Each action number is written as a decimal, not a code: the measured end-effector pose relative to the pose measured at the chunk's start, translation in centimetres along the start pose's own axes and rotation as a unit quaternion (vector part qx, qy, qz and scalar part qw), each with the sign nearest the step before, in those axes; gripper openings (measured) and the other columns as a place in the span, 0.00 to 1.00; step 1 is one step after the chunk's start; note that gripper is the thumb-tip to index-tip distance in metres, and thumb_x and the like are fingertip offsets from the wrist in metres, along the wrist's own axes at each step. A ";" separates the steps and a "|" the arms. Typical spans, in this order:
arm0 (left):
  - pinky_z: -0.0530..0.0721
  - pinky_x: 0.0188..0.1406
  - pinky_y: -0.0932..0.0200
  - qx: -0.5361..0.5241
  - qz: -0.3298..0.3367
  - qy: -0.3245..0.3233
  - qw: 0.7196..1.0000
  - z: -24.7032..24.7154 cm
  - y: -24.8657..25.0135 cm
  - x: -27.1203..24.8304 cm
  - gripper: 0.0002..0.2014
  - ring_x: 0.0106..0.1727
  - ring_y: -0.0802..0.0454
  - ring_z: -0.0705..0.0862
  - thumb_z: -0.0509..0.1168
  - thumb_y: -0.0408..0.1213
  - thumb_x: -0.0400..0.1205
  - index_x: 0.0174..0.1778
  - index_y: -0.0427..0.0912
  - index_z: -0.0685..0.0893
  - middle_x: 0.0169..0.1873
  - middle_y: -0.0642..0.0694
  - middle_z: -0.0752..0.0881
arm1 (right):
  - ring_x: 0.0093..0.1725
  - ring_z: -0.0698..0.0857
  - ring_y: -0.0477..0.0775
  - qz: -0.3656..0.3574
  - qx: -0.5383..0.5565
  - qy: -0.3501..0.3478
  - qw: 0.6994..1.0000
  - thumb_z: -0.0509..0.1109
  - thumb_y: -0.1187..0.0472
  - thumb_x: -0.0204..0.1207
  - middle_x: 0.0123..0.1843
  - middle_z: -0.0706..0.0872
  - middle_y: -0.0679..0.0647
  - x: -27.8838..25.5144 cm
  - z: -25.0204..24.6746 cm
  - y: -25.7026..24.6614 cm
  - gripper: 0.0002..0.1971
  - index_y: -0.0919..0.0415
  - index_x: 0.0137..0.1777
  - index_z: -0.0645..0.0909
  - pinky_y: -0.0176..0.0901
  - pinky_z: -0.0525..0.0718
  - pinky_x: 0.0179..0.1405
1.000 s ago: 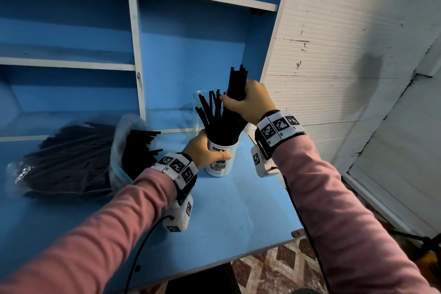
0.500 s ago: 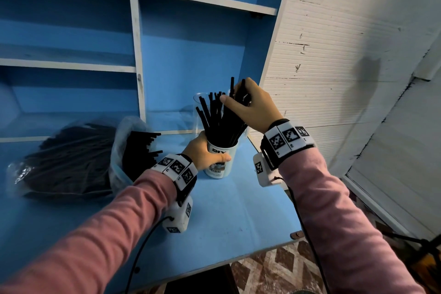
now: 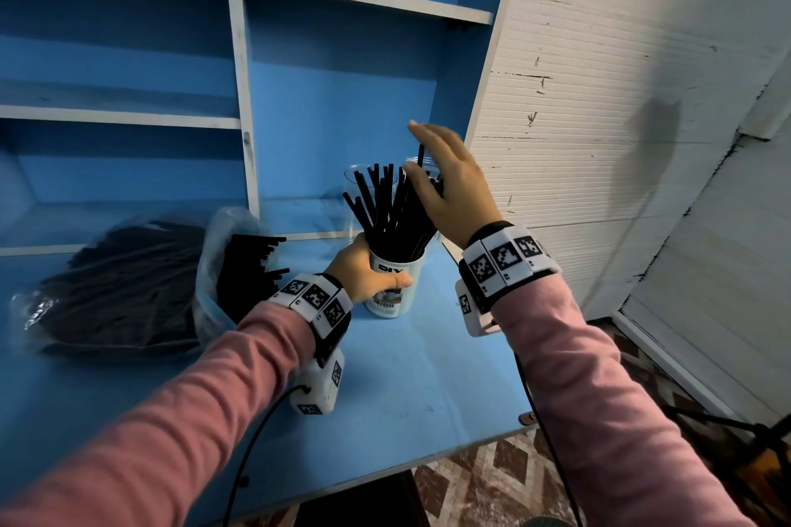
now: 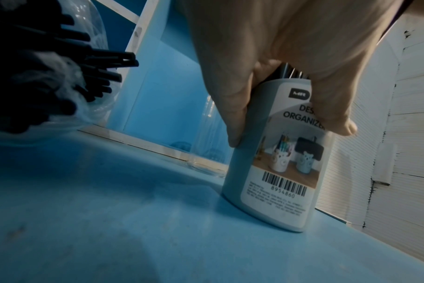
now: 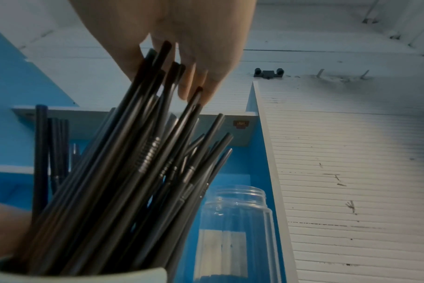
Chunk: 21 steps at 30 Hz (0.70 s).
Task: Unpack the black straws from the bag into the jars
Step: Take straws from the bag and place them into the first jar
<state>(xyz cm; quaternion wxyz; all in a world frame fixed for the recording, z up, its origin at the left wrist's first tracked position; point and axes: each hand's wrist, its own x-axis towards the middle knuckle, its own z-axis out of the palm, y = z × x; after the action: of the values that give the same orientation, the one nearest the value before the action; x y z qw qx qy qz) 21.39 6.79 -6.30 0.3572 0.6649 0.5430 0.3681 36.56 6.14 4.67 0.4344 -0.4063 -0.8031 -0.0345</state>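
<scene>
Straws point(image 3: 391, 214) stand fanned in the desk organizer point(image 3: 391, 287), which our left hand point(image 3: 364, 274) grips; right hand point(image 3: 449, 184) spread open, probably brushing their tips. Light, springy: we'd bunch them mid-length.

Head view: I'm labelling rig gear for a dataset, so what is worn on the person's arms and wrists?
Both arms wear long pink sleeves. Each wrist carries a black band faced with white tiles printed with black square markers: left band, right band. A white box-shaped camera unit with similar markers hangs under the left wrist, another under the right. A black cable trails from the left unit.
</scene>
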 end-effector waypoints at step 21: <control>0.77 0.67 0.55 -0.049 0.018 -0.004 0.999 0.1 -0.2 -0.8 0.41 0.63 0.55 0.80 0.82 0.38 0.67 0.73 0.43 0.68 0.62 0.51 0.81 | 0.77 0.72 0.51 0.003 -0.077 -0.089 0.993 0.54 0.46 0.82 0.75 0.77 0.50 -1.2 0.5 -1.0 0.24 0.53 0.75 0.73 0.55 0.65 0.78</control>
<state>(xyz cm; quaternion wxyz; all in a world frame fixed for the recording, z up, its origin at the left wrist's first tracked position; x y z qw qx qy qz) 21.25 6.07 -6.59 0.3848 0.6578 0.5109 0.3977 35.84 4.92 3.76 0.3283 -0.4427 -0.8323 -0.0588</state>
